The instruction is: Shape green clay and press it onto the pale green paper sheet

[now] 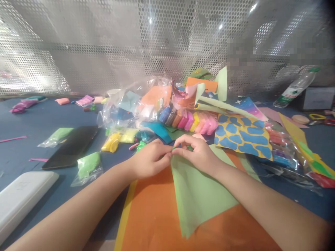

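My left hand (151,159) and my right hand (196,153) meet above the middle of the table, thumbs and fingers pinched together. Their fingertips close on the top corner of a folded light green paper (201,191). A tiny darker green bit shows between the fingertips; I cannot make out what it is. The paper fans out downward beneath my right hand and forearm, its layered point facing me. Under it lies a large orange sheet (154,212) with a yellow strip along its left edge.
Beyond my hands sit colored clay packs (188,120), a clear plastic bag (117,104) and a blue-spotted yellow sheet (243,136). On the left are a black phone (70,148), green clay packets (89,165) and a white power bank (26,198). A bottle (297,87) leans against perforated metal (104,45).
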{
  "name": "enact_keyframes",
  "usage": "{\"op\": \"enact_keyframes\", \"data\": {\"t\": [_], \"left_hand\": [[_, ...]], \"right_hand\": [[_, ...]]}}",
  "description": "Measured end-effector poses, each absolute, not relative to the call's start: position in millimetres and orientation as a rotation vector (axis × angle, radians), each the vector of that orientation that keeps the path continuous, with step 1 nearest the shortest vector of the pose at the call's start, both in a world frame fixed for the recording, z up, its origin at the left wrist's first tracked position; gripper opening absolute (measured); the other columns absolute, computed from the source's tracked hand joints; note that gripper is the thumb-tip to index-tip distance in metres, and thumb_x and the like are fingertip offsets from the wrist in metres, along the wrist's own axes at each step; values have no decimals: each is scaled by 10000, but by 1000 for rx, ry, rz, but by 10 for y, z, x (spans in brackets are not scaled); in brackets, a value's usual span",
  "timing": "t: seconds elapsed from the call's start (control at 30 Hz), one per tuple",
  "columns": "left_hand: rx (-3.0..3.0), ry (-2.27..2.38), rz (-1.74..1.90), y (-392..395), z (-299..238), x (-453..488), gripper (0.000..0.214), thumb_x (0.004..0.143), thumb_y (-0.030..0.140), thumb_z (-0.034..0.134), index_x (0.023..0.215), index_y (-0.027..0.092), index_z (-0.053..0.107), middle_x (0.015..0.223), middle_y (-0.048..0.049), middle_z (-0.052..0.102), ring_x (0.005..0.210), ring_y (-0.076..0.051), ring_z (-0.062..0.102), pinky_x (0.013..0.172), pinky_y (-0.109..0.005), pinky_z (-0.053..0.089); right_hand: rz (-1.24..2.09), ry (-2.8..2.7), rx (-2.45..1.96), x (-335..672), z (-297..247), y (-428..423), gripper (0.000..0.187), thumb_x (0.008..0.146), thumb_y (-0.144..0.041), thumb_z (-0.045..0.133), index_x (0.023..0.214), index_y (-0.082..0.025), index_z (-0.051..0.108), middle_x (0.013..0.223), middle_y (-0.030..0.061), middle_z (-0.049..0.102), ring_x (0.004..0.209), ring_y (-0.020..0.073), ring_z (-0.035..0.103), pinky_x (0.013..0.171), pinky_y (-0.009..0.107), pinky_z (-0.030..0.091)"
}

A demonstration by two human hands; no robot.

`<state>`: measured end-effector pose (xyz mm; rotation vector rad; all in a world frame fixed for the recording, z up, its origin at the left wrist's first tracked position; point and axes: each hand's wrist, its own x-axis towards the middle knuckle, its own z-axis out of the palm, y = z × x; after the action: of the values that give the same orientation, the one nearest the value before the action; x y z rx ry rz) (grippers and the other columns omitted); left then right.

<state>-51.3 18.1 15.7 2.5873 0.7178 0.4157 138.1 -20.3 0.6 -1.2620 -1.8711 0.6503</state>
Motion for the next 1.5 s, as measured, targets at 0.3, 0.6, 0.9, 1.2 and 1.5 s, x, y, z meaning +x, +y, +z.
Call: {"op": "enact_keyframes", "data": {"t": [0.3, 0.6, 0.9, 1.2, 1.5], "left_hand": [[2636, 685, 473, 189, 147, -526, 284, 829, 229, 326, 556, 186, 258, 498, 6, 382, 564, -139, 421, 596, -282, 320], [2673, 640, 460, 184, 160, -522, 260, 823, 198, 338, 567, 186, 292, 502, 7, 394, 569, -141, 421, 619, -281, 336], [2685, 728, 458, 181, 155, -522, 252, 784, 207, 348, 547, 184, 265, 487, 2, 383, 566, -143, 400, 621, -288, 330], [2731, 692, 552, 213, 139, -523, 229, 793, 174, 347, 575, 176, 273, 503, 33, 383, 499, -100, 348, 648, -282, 336], [2724, 760, 497, 185, 170, -513, 285, 862, 282, 345, 596, 182, 327, 519, 24, 413, 530, -124, 385, 655, -292, 340]], "right_hand": [[594, -1920, -1255, 1397, -1, -222, 203, 923, -385, 496, 942, -261, 655, 793, -14, 644, 748, 137, 532, 659, 240, 392], [602, -1940, -1273, 1394, -14, -234, 193, 879, -434, 561, 850, -258, 632, 691, -29, 594, 657, 130, 509, 612, 247, 366], [535, -1670, -1199, 1430, -30, -148, 180, 912, -387, 485, 836, -227, 520, 706, -29, 566, 672, 126, 530, 628, 239, 382], [613, -2018, -1457, 1392, 51, -235, 375, 870, -549, 490, 712, -213, 541, 643, -18, 567, 616, 134, 481, 579, 259, 309], [589, -2108, -1379, 1398, 41, -243, 218, 896, -364, 439, 746, -217, 498, 621, -38, 520, 587, 120, 457, 545, 247, 260]]}}
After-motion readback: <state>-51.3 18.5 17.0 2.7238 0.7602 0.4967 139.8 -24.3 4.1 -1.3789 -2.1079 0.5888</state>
